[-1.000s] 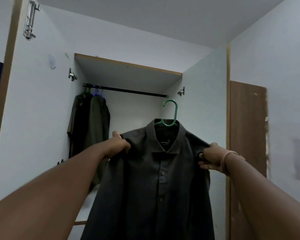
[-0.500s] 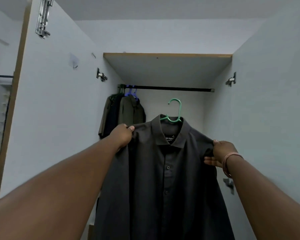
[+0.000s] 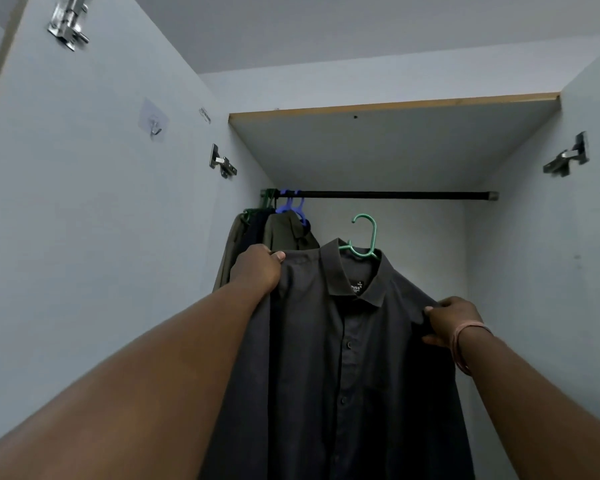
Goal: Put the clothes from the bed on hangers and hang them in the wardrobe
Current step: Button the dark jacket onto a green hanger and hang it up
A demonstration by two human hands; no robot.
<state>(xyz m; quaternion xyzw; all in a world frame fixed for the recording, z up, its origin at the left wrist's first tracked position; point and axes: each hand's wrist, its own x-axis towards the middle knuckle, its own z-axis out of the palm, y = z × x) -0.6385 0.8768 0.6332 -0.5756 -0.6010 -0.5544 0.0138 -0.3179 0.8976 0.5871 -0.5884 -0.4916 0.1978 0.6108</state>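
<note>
The wardrobe [image 3: 395,157] stands open and fills most of the view, with both doors swung wide. Inside it, the dark rail [image 3: 395,194] runs from wall to wall under the top shelf. At its far left end some garments [image 3: 284,233] already hang, olive and dark ones, on blue and green hangers pushed close together, so part of the work looks finished. The rest of the rail is bare.

The dark grey shirt [image 3: 343,358] is the piece in hand. It is already buttoned on the green hanger [image 3: 364,237] and is held up in front of the open wardrobe, below the rail and to the right of the hung garments. The hook is not yet on the rail; it points up, a little under it. I judge that what is left for this shirt is only to lift it and set the hook over the bar. The bed is not in view, so I cannot tell how many clothes wait there.

The left hand [image 3: 257,268] has its grip closed on the shirt's shoulder, fingers curled around the cloth. The right hand [image 3: 451,322] pinches the other shoulder between thumb and fingers.

Smaller things: a metal hinge [image 3: 222,164] on the left door, another hinge [image 3: 567,161] on the right door, and a small stick-on hook [image 3: 155,128]. None of these blocks the way. The hung garments sit near the shirt's left shoulder and could be brushed.
</note>
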